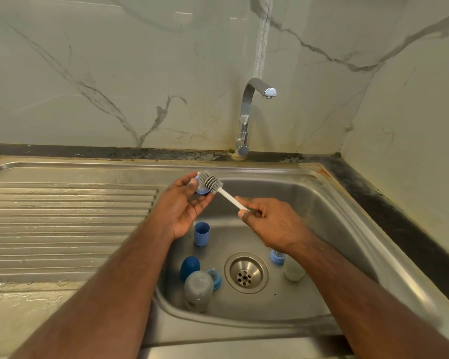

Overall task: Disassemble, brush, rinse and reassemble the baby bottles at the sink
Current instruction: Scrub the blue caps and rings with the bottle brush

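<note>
Both forearms reach out over the sink (332, 203), hands raised above the basin. The left hand (183, 206) is turned palm-up, its fingers curled round a small blue bottle part (202, 189) (mostly hidden, so I cannot tell which piece). The right hand (270, 224) pinches the white handle of the bottle brush (219, 189). The brush's long axis slants from near right to far left, its grey bristle head resting against the blue part.

Both hands (184, 203) (267, 221) curled, gripping, arms fwd.
</note>
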{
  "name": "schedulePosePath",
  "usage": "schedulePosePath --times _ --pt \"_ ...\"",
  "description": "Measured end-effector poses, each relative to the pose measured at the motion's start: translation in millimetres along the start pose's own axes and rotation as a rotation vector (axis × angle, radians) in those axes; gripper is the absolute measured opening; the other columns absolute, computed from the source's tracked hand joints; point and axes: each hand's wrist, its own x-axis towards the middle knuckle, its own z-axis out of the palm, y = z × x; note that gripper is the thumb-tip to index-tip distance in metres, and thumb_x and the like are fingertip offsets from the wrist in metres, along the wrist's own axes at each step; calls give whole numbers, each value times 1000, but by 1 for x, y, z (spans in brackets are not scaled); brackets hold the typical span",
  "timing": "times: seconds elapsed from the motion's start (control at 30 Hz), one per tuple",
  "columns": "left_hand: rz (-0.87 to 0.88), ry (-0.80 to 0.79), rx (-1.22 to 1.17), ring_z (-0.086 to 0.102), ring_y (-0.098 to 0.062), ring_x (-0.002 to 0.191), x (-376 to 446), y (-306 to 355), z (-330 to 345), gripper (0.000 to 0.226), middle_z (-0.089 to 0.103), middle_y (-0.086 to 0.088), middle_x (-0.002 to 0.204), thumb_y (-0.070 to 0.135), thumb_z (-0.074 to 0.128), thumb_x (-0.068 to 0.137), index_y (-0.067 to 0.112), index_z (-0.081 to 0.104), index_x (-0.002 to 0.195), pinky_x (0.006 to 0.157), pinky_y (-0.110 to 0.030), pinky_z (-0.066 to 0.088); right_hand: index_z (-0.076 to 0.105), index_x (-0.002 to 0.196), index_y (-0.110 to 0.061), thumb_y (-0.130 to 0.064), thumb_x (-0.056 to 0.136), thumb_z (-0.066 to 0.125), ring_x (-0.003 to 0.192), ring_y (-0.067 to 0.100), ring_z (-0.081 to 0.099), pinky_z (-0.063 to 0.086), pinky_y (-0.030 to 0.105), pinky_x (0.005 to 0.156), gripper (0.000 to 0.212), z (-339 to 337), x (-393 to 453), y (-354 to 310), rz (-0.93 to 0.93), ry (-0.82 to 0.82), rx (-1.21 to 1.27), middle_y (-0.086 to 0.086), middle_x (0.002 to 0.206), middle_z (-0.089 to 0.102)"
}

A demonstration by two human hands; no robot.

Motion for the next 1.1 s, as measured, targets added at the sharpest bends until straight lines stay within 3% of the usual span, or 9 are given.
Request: schedulePosePath --times 0.23,0.4,0.53,0.73,0.87,1.1 --pt "-23 11 -70 72 -30 108 2 3 -3 29 72 -23 118 0 52 101 -1 60 128 86 -35 62 50 142 -41 -37 102 53 62 -3 44 32 11 61 41 -1 0 -4 -39 11 -1 -28 69 42" --pt "4 17 -116 70 -32 108 3 7 -3 25 67 -25 121 2 51 103 -1 62 126 74 -26 63 51 142 -43 -37 102 52 61 2 49 34 14 57 41 -11 3 3 15 42 -64 -25 74 50" --pt "-13 1 -88 70 -32 112 1 5 -3 29 71 -23 120 0 51 101 0 61 129 85 -34 63 52 139 -46 -38 101 55 57 -6 50 32 8 55 39 -8 0 -2 -20 23 -28 -28 73 50" --pt "-5 -4 -60 72 -30 106 1 5 -2 27 68 -23 123 0 52 101 2 63 126 73 -26 62 50 144 -39 -35 102 53 64 0 48 34 12 61 42 -6 4 -1 21 49 -24 -20 100 63" --pt "-12 -45 -64 73 -28 105 2 4 -3 31 69 -23 123 -1 51 101 -1 59 131 81 -31 62 54 141 -40 -36 101 55 64 -3 46 36 14 66 39 -7 3 3 24 60 79 -28 69 45" --pt "14 -37 -45 76 -25 97 1 3 -5 30 73 -20 116 10 59 99 -1 62 127 80 -33 63 55 139 -40 -36 102 54 63 -3 45 33 13 61 38 -3 1 1 10 2 68 -28 66 42"
